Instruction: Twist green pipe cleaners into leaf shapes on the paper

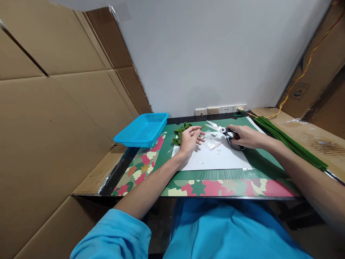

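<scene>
My right hand (246, 136) grips the black handles of a pair of scissors (225, 132), whose silver blades lie apart and point left over the green mat (258, 162). My left hand (190, 139) rests palm down on the white sheet (215, 158), fingers spread, touching a small pile of green cut pieces (181, 131). Between the hands lies a small clear plastic bag (212, 142) with tiny parts in it.
A blue mesh basket (142, 130) stands at the table's far left. A bundle of long green stems (288, 143) lies along the right side. Wall sockets (219, 109) sit behind the mat. Cardboard walls enclose the left and right.
</scene>
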Tool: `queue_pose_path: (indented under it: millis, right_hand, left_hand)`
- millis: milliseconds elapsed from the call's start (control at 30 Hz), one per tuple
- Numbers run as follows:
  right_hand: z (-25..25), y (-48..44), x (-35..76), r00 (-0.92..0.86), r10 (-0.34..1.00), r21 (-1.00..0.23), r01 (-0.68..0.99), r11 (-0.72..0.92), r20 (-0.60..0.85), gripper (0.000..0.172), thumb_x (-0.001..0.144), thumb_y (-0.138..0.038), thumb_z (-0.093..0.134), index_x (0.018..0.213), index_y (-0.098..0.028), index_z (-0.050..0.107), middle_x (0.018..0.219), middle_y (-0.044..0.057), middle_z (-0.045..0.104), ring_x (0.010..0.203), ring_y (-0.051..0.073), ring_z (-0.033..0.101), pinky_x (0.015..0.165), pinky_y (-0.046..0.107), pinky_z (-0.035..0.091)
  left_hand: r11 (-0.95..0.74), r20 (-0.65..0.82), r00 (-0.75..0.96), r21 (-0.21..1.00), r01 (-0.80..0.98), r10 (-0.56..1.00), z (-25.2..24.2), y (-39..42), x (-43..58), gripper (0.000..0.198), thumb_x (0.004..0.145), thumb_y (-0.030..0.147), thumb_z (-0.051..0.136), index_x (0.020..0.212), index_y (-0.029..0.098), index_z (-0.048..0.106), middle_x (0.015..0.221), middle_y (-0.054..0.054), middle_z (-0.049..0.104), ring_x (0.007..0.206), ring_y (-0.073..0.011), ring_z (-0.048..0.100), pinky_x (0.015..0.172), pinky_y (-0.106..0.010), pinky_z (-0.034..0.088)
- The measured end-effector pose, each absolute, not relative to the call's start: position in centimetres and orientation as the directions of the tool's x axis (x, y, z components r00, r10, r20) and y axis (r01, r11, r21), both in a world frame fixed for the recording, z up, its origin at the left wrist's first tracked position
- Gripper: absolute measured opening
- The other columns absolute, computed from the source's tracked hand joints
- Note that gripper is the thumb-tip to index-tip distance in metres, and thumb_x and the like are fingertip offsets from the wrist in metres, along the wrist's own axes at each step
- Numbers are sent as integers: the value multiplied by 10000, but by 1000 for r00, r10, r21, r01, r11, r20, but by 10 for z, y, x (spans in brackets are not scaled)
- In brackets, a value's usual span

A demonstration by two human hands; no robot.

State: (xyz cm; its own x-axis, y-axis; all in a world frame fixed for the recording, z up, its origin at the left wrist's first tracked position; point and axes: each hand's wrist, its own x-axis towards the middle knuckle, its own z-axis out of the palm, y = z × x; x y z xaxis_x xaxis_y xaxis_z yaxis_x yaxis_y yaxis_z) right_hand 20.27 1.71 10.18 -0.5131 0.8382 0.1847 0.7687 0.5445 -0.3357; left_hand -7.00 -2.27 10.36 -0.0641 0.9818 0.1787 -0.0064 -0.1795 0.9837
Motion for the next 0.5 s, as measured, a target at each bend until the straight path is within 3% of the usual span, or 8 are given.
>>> queue_pose_path:
  millis: [200,333,500]
  right_hand:
    - [102,13,196,-568,796,-263,752,605,208,633,980,-287,590,1605,-245,497,1067,96,771,847,242,699,690,299,444]
    - [95,15,197,-602,774,-235,737,634,197,676,1016,-283,549,1680,-276,420,1202,125,764,1058,302,723,805,332,500]
    - [89,20,199,-633,750,-234,712,662,194,561,1028,-274,535,1588,-265,554,1378,138,715,1222,340,692,925,383,533]
  left_hand:
    - [-229,229,-141,973,14,963,107,-21,-72,101,987,186,628,1062,155,687,812,-31,768,634,-107,701,578,-211,452]
    - [-258,257,-181,966,20,949,108,-19,-74,112,1002,152,580,1064,165,672,804,-20,760,714,-117,712,675,-235,475]
    - [-266,267,-190,963,30,945,107,-18,-76,108,998,173,595,1072,173,674,812,-18,759,752,-127,699,711,-256,457]
